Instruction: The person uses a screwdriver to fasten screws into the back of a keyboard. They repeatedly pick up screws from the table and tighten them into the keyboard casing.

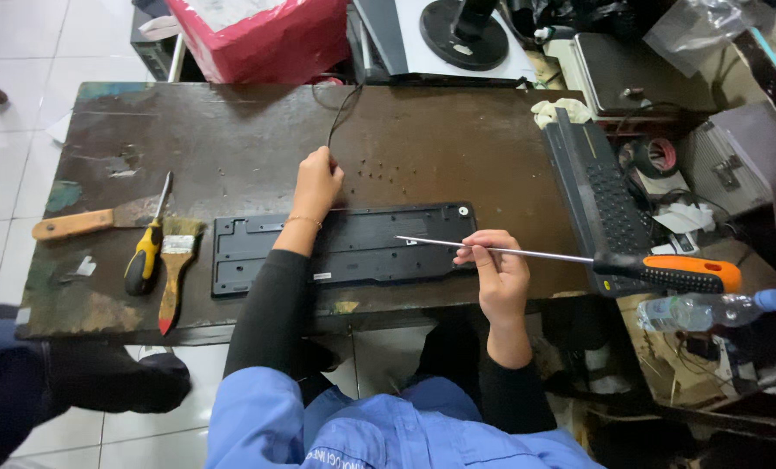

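Worn dark workbench point(231, 130), paint-stained, cluttered shelving behind.

At 9 o'clock of bench: wooden handle point(72, 225), yellow-and-black screwdriver point(147, 247), paint brush point(174, 274) with red-tipped handle, all lying parallel, well apart from both hands.

At centre: black keyboard base point(353, 247), underside up, long axis running 9 to 3 o'clock, near the front edge of bench. Black cable point(343, 108) leading off toward 12 o'clock.

Left hand point(317, 184): resting on the far edge of keyboard base, fingers curled closed at the cable root; whether actually pinching the cable cannot be told.

Right hand point(496, 269): at 3 o'clock end of keyboard base, fingers closed around the metal shaft of a long screwdriver point(579, 258). Shaft axis roughly parallel to keyboard base; tip pointing toward 9 o'clock, over the base, between the hands; orange-and-black handle projecting toward 3 o'clock, beyond the hand. Right hand nearer the tip.

At 3 o'clock: second keyboard point(600, 195), plastic bottle point(713, 310).
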